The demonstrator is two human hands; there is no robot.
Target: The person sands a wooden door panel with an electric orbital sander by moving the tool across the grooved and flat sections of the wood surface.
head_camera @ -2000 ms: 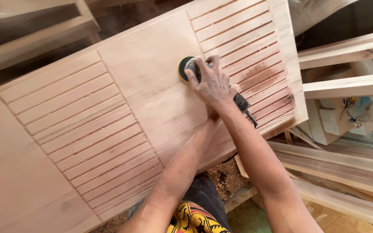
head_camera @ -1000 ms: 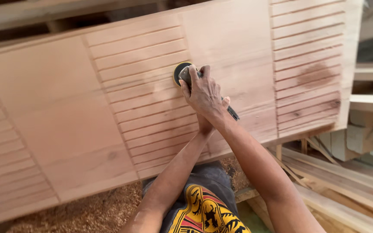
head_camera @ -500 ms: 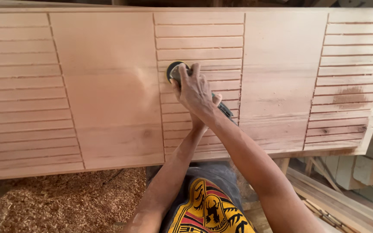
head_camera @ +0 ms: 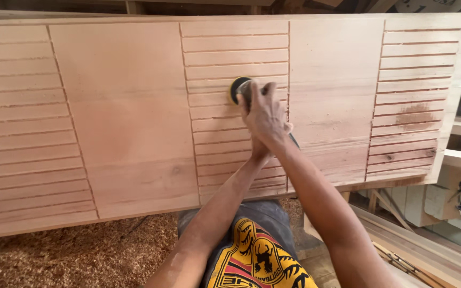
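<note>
right hand [head_camera: 264, 114]: on top, fingers wrapped tight around round sander [head_camera: 237, 87] | left hand: hidden under it, grip can't be seen | sander: under the fingers, pressed on grooved part of wooden panel [head_camera: 134, 106]

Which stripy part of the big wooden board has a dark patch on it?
The grooved section at the far right end. It has a darker brownish patch on its slats; the middle grooved section under the sander and the left one look evenly pale.

Bare forearms; yellow shirt [head_camera: 252, 261] with black-and-red crest.
</note>
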